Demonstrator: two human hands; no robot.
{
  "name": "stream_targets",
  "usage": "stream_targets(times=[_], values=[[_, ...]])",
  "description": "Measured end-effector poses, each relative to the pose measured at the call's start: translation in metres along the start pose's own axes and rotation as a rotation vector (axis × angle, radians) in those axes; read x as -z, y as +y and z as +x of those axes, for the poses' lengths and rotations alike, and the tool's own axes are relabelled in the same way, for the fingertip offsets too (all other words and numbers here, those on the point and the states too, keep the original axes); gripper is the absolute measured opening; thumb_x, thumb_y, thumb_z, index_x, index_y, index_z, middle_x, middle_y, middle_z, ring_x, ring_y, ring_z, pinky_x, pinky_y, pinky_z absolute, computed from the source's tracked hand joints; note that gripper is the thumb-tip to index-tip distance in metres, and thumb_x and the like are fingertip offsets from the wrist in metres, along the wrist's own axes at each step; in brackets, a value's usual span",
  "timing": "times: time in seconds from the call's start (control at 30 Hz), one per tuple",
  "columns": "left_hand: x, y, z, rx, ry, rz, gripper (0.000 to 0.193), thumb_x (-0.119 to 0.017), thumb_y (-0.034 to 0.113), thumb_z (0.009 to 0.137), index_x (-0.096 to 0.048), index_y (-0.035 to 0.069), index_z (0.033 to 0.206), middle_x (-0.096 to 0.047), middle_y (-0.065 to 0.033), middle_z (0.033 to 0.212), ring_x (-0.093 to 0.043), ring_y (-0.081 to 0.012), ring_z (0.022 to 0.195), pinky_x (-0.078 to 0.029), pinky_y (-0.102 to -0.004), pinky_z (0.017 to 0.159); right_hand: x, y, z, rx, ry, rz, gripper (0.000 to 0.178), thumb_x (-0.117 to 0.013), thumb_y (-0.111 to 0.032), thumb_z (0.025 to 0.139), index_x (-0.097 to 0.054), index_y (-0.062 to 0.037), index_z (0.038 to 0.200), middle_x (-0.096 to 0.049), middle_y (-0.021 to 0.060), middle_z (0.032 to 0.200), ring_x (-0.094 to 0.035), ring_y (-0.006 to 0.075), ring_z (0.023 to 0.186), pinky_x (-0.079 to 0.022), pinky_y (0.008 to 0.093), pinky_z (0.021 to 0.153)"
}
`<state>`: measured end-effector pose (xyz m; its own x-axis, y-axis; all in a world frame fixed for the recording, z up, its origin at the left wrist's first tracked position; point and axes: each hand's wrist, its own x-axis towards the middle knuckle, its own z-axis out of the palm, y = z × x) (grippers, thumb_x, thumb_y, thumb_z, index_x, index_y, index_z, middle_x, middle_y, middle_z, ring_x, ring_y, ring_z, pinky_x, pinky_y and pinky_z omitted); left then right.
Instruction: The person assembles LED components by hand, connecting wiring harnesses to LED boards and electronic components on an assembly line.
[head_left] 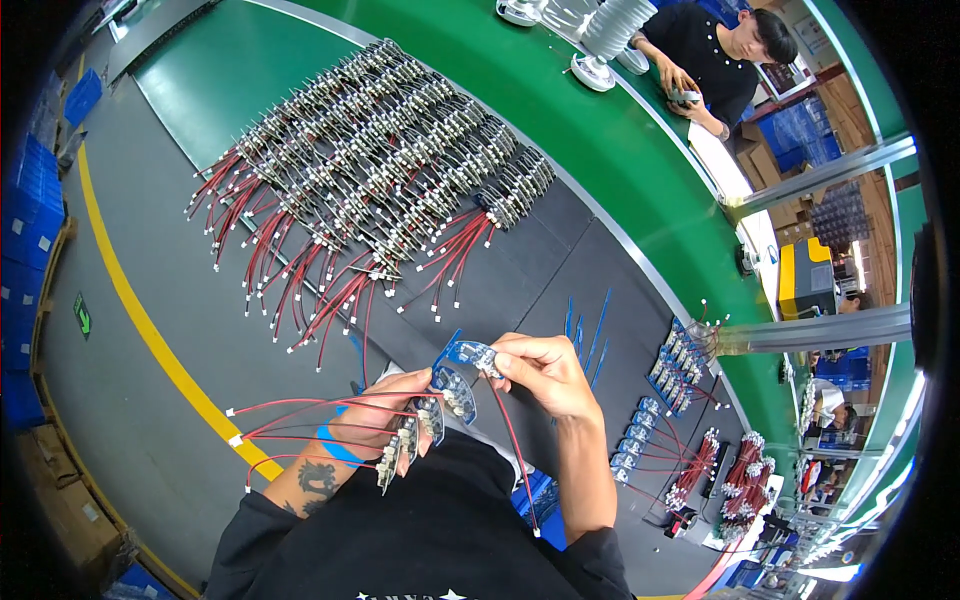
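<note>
My left hand (376, 412) is closed on a fanned stack of small curved blue circuit boards (428, 418). Red-and-black leads with white plugs trail from the stack to the left, across my wrist and its blue band (338, 447). Between thumb and fingers, my right hand (550, 375) pinches one more blue circuit board (472, 355), whose own red lead (512, 440) hangs down in front of my shirt. This board's left end meets the upper edge of the stack; whether it is still joined to a neighbour there, I cannot tell.
Rows of wired boards (370, 160) cover the far bench. Thin blue strips (590, 345) lie beyond my right hand. At right are unseparated board panels (635, 440) and bundles of red leads (745, 485). Across the green conveyor (560, 130), a person (715, 65) handles a small part.
</note>
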<state>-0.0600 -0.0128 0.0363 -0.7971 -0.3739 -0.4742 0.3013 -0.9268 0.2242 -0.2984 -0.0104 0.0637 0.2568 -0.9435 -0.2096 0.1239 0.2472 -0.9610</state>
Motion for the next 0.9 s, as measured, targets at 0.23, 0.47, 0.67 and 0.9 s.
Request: stream_targets(times=[0.23, 0.47, 0.67, 0.9], values=[[-0.002, 0.0, 0.002, 0.182, -0.078, -0.258, 0.048, -0.038, 0.039, 0.1, -0.057, 0.001, 0.077, -0.058, -0.014, 0.055, -0.053, -0.0254, 0.035, -0.041, -0.0329, 0.029, 0.002, -0.005, 0.003, 0.077, -0.126, -0.059, 0.015, -0.062, -0.005, 0.089, -0.069, 0.007, 0.094, -0.065, 0.0155, 0.084, -0.06, 0.0149, 0.068, -0.048, 0.0264, 0.058], [-0.006, 0.01, -0.018, -0.294, 0.205, 0.193, 0.044, -0.039, 0.039, 0.1, -0.056, -0.001, 0.09, -0.062, -0.0142, 0.067, -0.061, -0.0242, 0.047, -0.049, -0.0337, 0.037, 0.021, 0.001, 0.034, 0.286, 0.392, -0.193, 0.013, -0.062, -0.003, 0.088, -0.069, 0.0062, 0.093, -0.064, 0.0102, 0.087, -0.059, 0.0142, 0.078, -0.046, 0.0246, 0.069], [0.004, 0.035, -0.067, -0.761, 0.473, 0.33, 0.037, -0.039, 0.032, 0.101, -0.053, -0.002, 0.099, -0.061, -0.0114, 0.073, -0.063, -0.0194, 0.051, -0.056, -0.033, 0.041, 0.023, 0.009, 0.093, 0.396, 0.648, -0.52, 0.013, -0.072, -0.005, 0.082, -0.072, 0.0023, 0.092, -0.067, 0.0057, 0.084, -0.062, 0.0101, 0.076, -0.047, 0.0213, 0.069], [0.01, 0.03, -0.065, -0.655, 0.388, 0.383, 0.031, -0.038, 0.023, 0.101, -0.054, -0.003, 0.108, -0.065, -0.0101, 0.093, -0.065, -0.0134, 0.077, -0.053, -0.0267, 0.067, 0.018, 0.027, 0.124, 0.503, 0.765, -0.843, 0.011, -0.071, -0.006, 0.08, -0.069, 0.0036, 0.084, -0.063, 0.0095, 0.071, -0.058, 0.0148, 0.058, -0.047, 0.0261, 0.057]])
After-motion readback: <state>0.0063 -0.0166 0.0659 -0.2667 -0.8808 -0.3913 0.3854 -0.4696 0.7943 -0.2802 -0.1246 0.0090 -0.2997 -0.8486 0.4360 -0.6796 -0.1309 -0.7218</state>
